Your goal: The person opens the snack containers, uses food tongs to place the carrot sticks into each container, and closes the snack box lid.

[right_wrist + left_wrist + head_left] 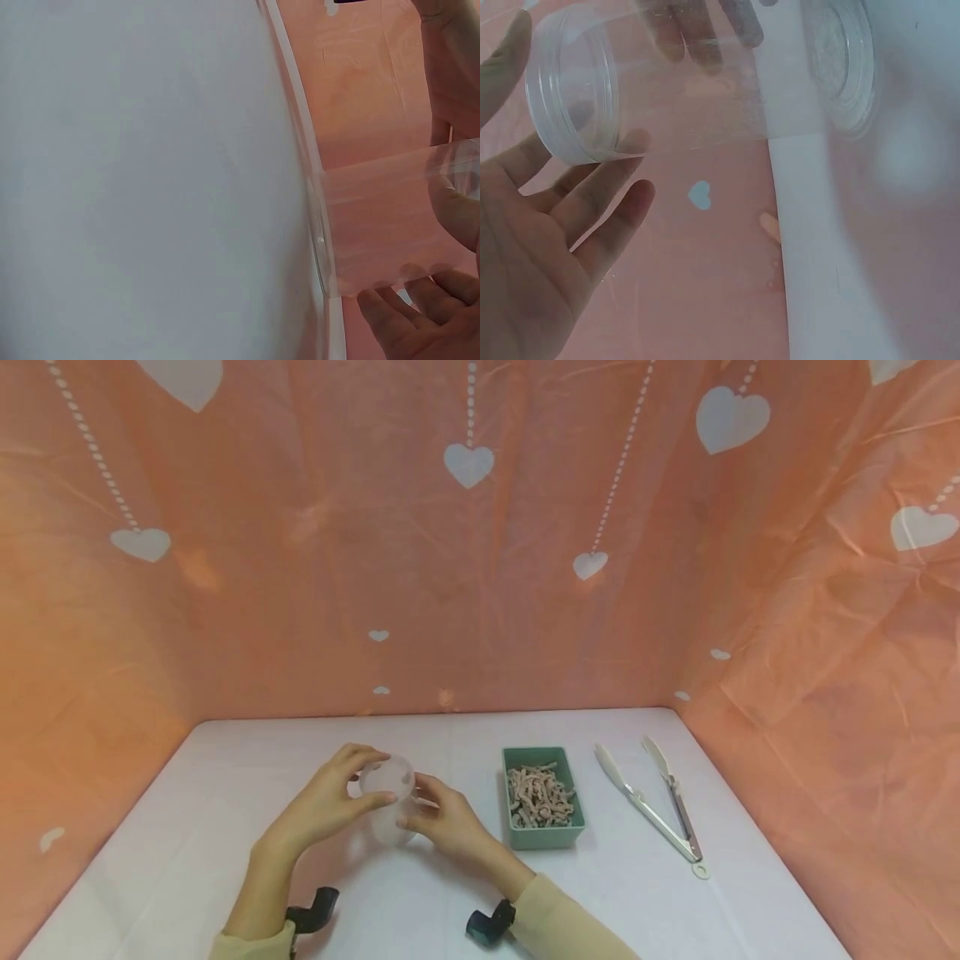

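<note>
A clear plastic jar (386,828) stands upright between my hands, close over the white table. My left hand (330,797) grips its ridged top from the left, thumb in front and fingers behind. Lower down, my right hand (450,822) holds the jar's side, thumb toward me and fingers around the back. In the left wrist view the see-through jar (705,112) lies across the picture with its ridged top beside my left hand (532,247). The right wrist view has the jar wall (375,232) with fingertips (382,307) along it.
A green rectangular container (545,837) filled with brown, twisted stick-like pieces (540,797) sits right of my hands. Farther right, spread metal tongs (660,818) with pale tips lie on the white table (247,777). Orange cloth (375,568) with hearts encloses the back and sides.
</note>
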Available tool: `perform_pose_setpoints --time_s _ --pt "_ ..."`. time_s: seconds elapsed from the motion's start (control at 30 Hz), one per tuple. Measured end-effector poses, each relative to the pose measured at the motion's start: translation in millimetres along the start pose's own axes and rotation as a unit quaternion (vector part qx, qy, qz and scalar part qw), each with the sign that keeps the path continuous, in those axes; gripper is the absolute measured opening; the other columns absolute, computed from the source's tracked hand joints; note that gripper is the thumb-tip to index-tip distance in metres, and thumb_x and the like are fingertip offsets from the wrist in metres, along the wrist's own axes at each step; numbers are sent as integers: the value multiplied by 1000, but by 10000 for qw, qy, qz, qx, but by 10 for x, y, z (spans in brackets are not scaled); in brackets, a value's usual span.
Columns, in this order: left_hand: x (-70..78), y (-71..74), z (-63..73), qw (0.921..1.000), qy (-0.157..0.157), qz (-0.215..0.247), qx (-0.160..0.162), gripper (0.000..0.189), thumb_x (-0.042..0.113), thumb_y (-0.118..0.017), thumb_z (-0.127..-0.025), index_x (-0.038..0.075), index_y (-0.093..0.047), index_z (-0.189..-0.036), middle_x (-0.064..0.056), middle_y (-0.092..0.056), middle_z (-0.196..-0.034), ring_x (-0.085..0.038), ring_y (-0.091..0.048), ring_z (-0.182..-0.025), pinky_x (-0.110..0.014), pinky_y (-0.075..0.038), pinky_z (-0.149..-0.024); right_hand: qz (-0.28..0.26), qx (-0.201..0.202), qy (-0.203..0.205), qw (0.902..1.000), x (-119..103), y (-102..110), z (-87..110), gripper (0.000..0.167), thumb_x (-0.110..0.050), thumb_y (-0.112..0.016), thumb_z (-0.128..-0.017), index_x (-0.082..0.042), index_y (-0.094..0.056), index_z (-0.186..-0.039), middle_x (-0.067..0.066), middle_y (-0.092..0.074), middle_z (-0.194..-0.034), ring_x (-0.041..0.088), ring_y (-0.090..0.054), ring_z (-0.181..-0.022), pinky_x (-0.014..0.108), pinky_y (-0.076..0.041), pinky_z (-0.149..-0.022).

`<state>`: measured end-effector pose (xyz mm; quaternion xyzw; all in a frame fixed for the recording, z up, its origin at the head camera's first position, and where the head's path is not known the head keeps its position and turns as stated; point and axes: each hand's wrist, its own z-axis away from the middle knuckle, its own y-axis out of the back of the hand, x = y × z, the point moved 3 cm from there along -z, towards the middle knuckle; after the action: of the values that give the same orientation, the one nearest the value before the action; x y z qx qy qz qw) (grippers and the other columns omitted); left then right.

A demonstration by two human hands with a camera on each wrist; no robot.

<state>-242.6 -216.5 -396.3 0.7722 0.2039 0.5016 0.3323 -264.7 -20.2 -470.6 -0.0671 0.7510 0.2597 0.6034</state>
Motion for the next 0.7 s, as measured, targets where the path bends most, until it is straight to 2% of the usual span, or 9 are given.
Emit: perform_pose_setpoints --time_s 0.1,0.27,0.33,0.53,0.7 --pt "-2 -5 7 9999 -85 123 -6 59 32 -81 -93 4 -60 -140 -14 -53 -144 -39 -56 -126 -62 -51 -101 -10 -4 34 10000 -1 -2 3 65 -14 -78 -95 -7 -48 -152 16 -54 -152 34 -51 -141 38 -47 -114" --pt "10 21 31 9971 -669 331 -113 53 9 -74 -96 4 -56 -145 -15 -47 -155 -41 -47 -139 -64 -47 -106 -103 -5 13 9999 3 7 15 65 -12 -77 -94 -5 -48 -152 19 -54 -151 37 -52 -140 43 -47 -114" --pt "20 43 42 9957 -829 372 -199 52 6 -71 -96 6 -57 -146 -14 -48 -156 -39 -47 -141 -64 -46 -106 -82 -3 -10 10000 5 18 17 66 -13 -77 -95 -6 -48 -153 20 -54 -151 38 -52 -140 43 -47 -114" --pt "15 87 101 9951 -650 520 -535 46 15 -71 -100 7 -61 -144 -12 -48 -158 -42 -46 -142 -69 -43 -106 -28 -70 5 10000 16 15 26 67 -14 -76 -95 -6 -46 -154 19 -54 -151 40 -53 -138 43 -47 -113" --pt "-8 72 100 9957 -616 464 -504 46 15 -73 -98 5 -63 -142 -11 -50 -157 -41 -46 -142 -68 -43 -108 0 -55 42 10000 28 4 14 65 -14 -77 -95 -9 -48 -153 16 -55 -150 38 -52 -140 40 -47 -114"
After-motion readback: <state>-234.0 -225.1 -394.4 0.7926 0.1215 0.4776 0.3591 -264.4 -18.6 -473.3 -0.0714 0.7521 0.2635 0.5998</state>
